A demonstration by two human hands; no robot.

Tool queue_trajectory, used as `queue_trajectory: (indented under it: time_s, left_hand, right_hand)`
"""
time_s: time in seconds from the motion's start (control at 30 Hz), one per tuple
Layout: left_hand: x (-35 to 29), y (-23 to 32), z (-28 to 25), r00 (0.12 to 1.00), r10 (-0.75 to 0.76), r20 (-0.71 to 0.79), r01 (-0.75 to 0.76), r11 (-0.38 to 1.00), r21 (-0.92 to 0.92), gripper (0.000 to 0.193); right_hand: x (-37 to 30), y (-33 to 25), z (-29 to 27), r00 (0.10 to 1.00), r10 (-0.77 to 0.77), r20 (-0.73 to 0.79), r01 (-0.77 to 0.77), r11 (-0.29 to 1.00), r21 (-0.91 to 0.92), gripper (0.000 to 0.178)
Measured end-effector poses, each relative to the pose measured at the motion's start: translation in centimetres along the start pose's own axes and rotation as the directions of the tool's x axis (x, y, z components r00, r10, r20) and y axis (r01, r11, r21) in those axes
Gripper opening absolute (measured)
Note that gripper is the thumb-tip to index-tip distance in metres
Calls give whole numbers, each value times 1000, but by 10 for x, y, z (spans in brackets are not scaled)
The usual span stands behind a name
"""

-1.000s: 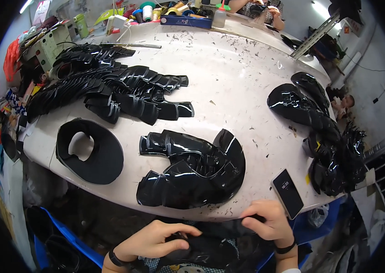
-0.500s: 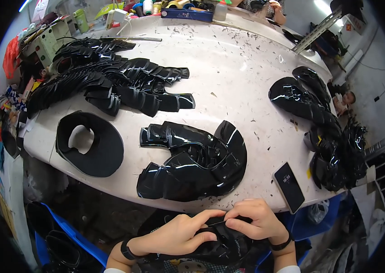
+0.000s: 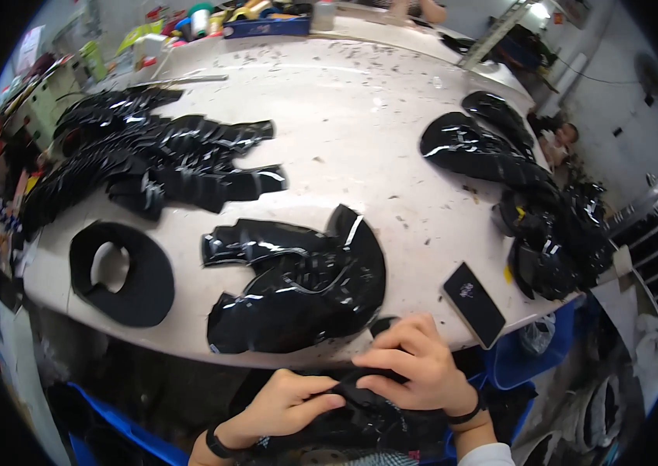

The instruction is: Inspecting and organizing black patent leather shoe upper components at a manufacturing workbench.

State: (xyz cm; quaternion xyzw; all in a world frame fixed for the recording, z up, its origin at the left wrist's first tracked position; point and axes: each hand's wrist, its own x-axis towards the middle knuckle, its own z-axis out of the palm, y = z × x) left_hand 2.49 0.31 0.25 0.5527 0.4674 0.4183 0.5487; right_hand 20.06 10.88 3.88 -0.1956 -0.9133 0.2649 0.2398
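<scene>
My left hand (image 3: 286,401) and my right hand (image 3: 414,365) both pinch a glossy black cut piece (image 3: 368,419) held in my lap, just below the near edge of the white worktable (image 3: 344,116). Fingers of both hands close on its top edge. Right above them on the table lies a stack of curved shiny black pieces (image 3: 298,279). A black phone (image 3: 474,304) rests flat by the table edge, just right of my right hand.
A matte black ring-shaped piece (image 3: 123,272) lies at the near left. Fanned piles of black strips (image 3: 142,163) cover the far left; more black pieces (image 3: 523,202) heap along the right edge. Tools and containers (image 3: 251,19) line the far edge. A blue bin (image 3: 523,357) stands below right.
Both hands have drawn together on the black piece in my lap; a second ago they were apart, the right one near the table edge. The view has shifted slightly.
</scene>
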Motion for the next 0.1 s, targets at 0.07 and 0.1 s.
queue_trajectory:
  time_s: [0.07,0.1]
  left_hand:
    - [-6,-15,1,986,-40,-162,42,999,4,13]
    - [-8,-20,-1,973,-64,-220,65,998,-1,15]
  right_hand:
    - [-15,-5,5,968,-14,-251,-39,978,-203,35]
    - [-24,-7,13,945,89,-315,-108,993,-44,32]
